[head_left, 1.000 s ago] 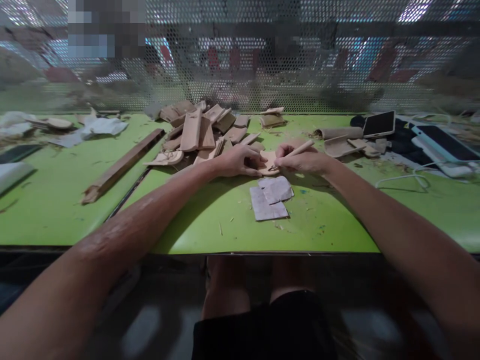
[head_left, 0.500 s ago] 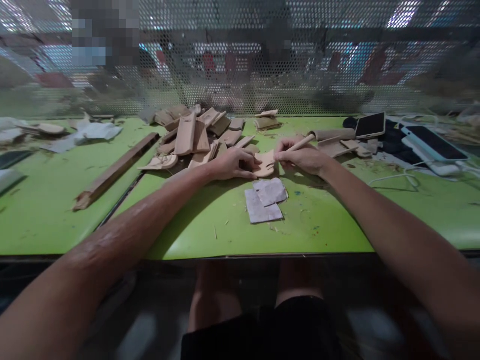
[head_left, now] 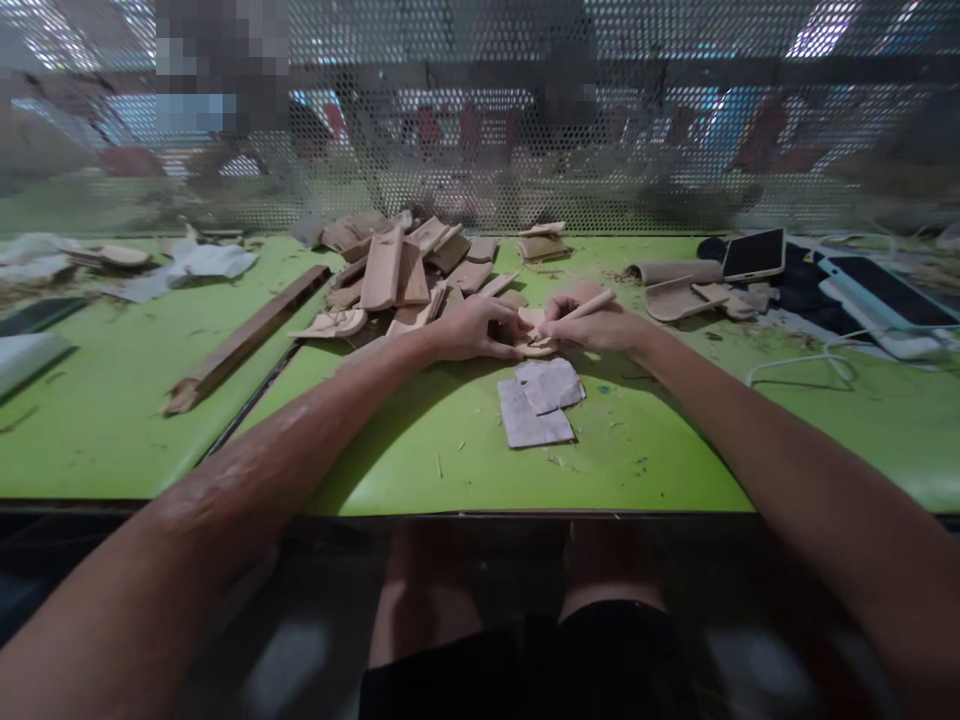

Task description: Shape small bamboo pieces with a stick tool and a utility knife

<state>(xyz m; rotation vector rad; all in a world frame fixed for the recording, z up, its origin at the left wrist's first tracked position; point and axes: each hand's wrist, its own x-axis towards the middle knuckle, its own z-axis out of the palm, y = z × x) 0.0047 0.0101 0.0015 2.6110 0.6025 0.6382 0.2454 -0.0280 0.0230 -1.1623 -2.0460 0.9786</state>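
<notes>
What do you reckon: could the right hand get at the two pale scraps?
Probably yes: the two pale scraps lie on the green tabletop, just nearer the person than the right hand, with nothing visibly blocking. That hand grips a slim tool, though, so that may need putting down first.

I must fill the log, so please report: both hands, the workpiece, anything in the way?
Left hand holding wood piece. Right hand gripping slim tool, angled down to it. Close by: greyish sheets on near side, wood pile leftward.

Dim, with blurred outer edges
</notes>
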